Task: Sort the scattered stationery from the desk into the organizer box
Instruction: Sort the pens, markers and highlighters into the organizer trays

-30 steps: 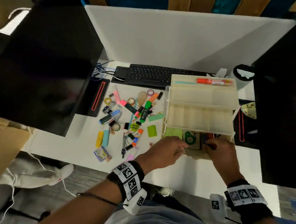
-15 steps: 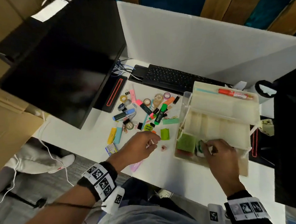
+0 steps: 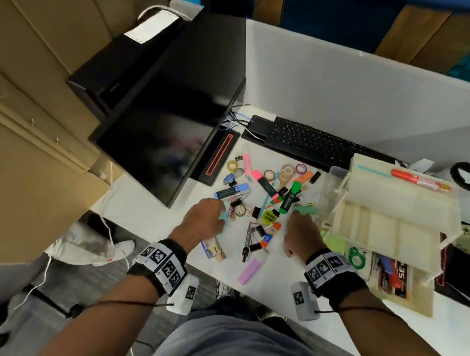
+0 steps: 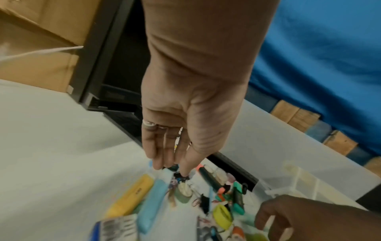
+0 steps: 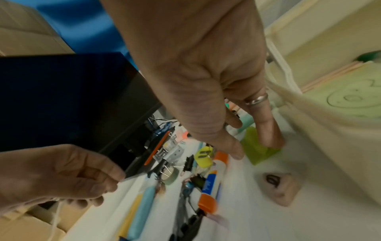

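The scattered stationery [image 3: 260, 203] lies in a loose heap on the white counter [image 3: 152, 211], between the monitor base and the organizer box [image 3: 398, 222], which stands open at the right with its tiers fanned out. A red marker [image 3: 419, 179] lies in the top tier, and a few items show in the bottom tray. In the heap are a green highlighter [image 3: 291, 197], a yellow highlighter [image 4: 132, 195], a light blue highlighter [image 4: 154, 202], binder clips, tape rolls and a glue stick [image 3: 271, 232].

The step in hand looks like picking the next pieces: both hands are down in the pile. The left hand [image 3: 203, 221] hovers at the heap's left edge, fingers straight and reaching toward a black binder clip [image 4: 181, 176]; it holds nothing. The right hand [image 3: 301, 233] is beside the box, with 1 straight finger pressing a green sticky-note pad [image 5: 257, 148] and the thumb not yet closed round it.

Next, each hand likely needs to close on its piece, lift it free of the tangle, and carry it to a fitting compartment.
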The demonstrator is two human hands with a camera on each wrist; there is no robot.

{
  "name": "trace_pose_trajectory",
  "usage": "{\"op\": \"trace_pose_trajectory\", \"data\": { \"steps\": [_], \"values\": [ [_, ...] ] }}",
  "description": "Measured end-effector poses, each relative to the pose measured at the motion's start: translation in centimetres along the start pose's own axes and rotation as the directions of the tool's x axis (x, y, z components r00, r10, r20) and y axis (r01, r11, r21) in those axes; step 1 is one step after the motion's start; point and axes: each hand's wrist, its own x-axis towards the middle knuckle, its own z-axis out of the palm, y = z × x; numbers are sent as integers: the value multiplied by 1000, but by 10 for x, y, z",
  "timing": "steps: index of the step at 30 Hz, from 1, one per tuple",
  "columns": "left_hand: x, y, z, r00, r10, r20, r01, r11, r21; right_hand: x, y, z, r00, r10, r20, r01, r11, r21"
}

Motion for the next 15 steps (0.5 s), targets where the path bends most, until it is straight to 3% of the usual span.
{"op": "trace_pose_trajectory", "data": {
  "steps": [3,6,10,15],
  "values": [
    [9,-22,9,995,-93,46,95,995,-24,7,6,10,998,36,44,-33,997,-63],
    [12,-27,20,984,-171,41,171,985,-6,12,13,22,1000,8,1,-8,996,-93],
    [17,-27,27,979,-204,19,204,979,3,14,9,20,1000,20,-24,-21,998,-66],
    [21,-26,26,975,-221,25,221,975,-16,20,7,18,999,-12,-38,6,988,-157]
  ]
}}
